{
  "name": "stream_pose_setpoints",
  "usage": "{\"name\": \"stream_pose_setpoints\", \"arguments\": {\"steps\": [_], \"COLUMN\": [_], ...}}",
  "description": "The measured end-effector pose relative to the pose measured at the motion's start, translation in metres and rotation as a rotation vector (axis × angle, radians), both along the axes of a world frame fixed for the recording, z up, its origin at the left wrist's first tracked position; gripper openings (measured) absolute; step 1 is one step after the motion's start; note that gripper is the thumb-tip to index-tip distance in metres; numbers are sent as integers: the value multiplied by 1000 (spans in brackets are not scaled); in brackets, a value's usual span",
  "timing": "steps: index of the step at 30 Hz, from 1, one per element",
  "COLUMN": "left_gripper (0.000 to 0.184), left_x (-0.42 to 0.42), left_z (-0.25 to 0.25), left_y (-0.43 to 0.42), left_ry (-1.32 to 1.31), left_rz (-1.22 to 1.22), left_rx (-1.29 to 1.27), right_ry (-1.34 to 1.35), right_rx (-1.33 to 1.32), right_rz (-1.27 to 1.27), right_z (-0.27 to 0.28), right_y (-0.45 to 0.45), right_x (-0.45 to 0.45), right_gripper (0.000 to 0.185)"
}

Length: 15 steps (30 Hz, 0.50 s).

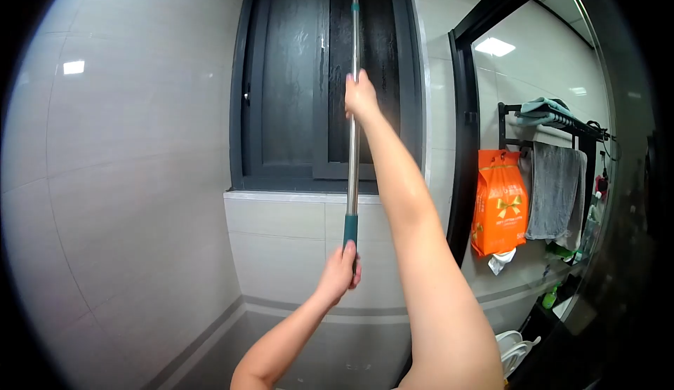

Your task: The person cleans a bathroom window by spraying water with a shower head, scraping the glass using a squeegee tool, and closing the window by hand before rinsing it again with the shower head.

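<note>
A long metal pole (353,158) with a green grip at its lower end stands nearly upright before me, and its top runs out of view. Low on the pole, my left hand (340,272) is wrapped round the green grip. Higher up, my right hand (361,96) is closed round the bare metal shaft, with that arm stretched up and forward. Behind the pole is a dark-framed window (291,95), its panes wet with streaks and drops. Whatever the pole carries at its upper end is hidden beyond the frame.
Tiled walls (140,179) close in at the left and below the window sill (281,197). To the right stands a black-framed glass partition (462,137). Beyond it hang an orange packet (500,204) and grey towels (554,190) under a black rack (562,124).
</note>
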<state>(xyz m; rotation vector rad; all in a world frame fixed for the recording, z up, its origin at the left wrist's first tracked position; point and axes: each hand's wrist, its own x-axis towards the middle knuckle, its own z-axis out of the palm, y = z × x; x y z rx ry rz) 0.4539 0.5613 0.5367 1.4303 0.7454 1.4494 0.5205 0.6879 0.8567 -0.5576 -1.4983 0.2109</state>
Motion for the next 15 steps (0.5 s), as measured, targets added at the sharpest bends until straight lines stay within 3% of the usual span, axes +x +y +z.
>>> {"name": "stream_pose_setpoints", "arguments": {"steps": [4,5,8,10,11,13,15], "left_gripper": [45,45,42,43,43,41,41], "left_x": [-6,-8,-19,-31,-36,-45,-47], "left_z": [-91,-123,-219,-287,-325,-398,-441], "left_y": [-15,-21,-64,-106,-129,-173,-205], "left_ry": [52,83,155,216,192,188,192], "left_rz": [8,9,-6,0,16,-97,-106], "left_rx": [-106,-119,-181,-220,-279,-414,-495], "right_ry": [-13,-22,-8,-5,-12,15,-17], "right_rx": [-40,-72,127,-167,-107,-308,-311], "right_rz": [32,44,-94,-7,-48,86,71], "right_z": [-94,-123,-235,-318,-362,-440,-511], "right_y": [-17,-23,-29,-60,-78,-132,-171], "right_x": [-1,-1,-4,-9,-13,-17,-18], "right_gripper": [52,41,53,57,57,58,58]}}
